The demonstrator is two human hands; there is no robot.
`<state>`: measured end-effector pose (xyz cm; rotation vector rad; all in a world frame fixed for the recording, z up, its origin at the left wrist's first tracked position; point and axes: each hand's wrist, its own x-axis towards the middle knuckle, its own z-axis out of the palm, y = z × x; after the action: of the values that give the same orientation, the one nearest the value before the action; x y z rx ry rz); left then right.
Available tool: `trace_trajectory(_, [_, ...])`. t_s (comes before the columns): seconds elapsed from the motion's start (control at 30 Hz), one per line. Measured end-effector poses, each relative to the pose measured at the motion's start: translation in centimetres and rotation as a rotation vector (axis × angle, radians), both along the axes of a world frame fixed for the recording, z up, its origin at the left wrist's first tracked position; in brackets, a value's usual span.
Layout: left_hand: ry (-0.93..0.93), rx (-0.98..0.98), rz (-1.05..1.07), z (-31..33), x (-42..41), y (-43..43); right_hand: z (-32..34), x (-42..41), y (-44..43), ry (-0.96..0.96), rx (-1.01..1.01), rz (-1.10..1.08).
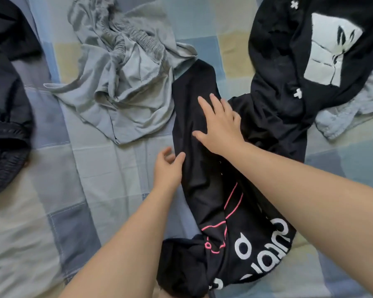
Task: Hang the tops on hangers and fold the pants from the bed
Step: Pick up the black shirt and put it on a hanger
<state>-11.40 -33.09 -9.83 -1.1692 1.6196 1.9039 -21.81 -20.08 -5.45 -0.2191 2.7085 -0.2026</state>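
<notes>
Head view, black garment (pixel 199 186), white lettering (pixel 243 247) illegible

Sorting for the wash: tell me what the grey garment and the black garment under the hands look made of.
Grey garment: thin, matte, light cloth, perhaps cotton; crisp creases, gathered elastic waistband. Black garment: smooth jersey-like knit, faint sheen, soft folds; fibre unclear.

Large white letters (pixel 247 249) on the black garment (pixel 199 181) are folded and unreadable; white plus signs (pixel 298 94) mark the black top (pixel 276 61).
</notes>
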Motion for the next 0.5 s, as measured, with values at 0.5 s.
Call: trace_trajectory(0.5, [0.177, 0.021, -0.614, 0.7, 3.6, 3.8, -2.7, -3.7, -1.8, -0.278, 0.21, 0.301])
